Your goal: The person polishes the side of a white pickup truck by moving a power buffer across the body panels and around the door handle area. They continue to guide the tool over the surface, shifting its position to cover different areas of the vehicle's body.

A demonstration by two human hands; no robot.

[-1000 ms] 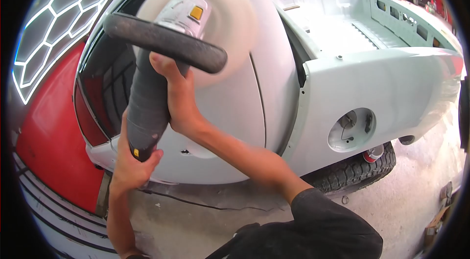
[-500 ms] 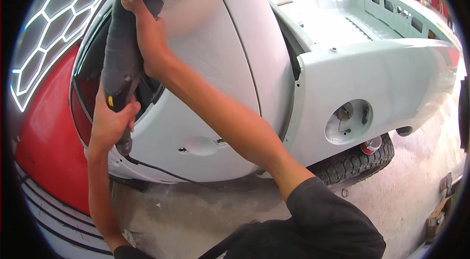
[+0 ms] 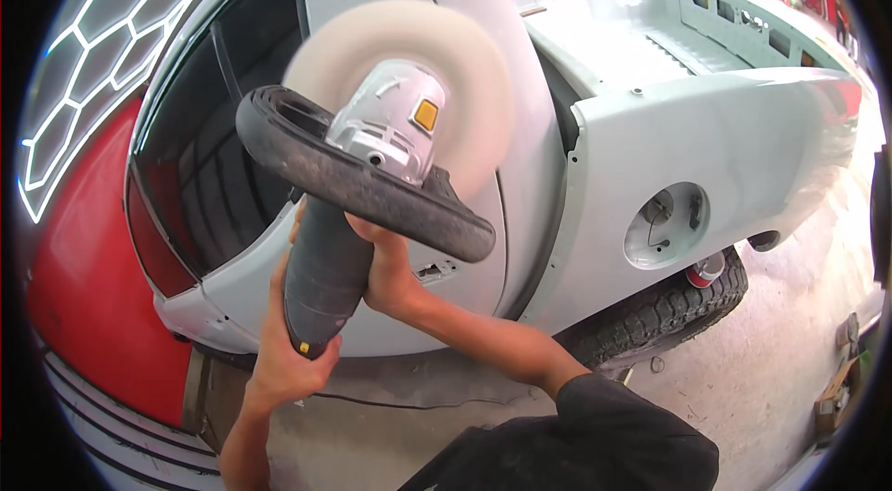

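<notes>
Evidently facing pale bodywork [image 3: 734,143] near hexagonal lights [image 3: 127,34], a red panel [image 3: 93,277] and a tyre [image 3: 674,319]. Holding the polisher [image 3: 330,263] before the cab side [image 3: 413,331], contact unclear, with its blurred pad [image 3: 400,31] partly blocked by the loop handle [image 3: 367,189]. Closing left hand [image 3: 288,366] round the lower body; curling right hand [image 3: 387,270] against it beneath the handle, fingers mostly hidden.

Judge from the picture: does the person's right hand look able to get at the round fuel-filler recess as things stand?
Probably not: the right hand grips the polisher, whose pad is blurred as if spinning, though nothing visible covers the fuel-filler recess.
</notes>
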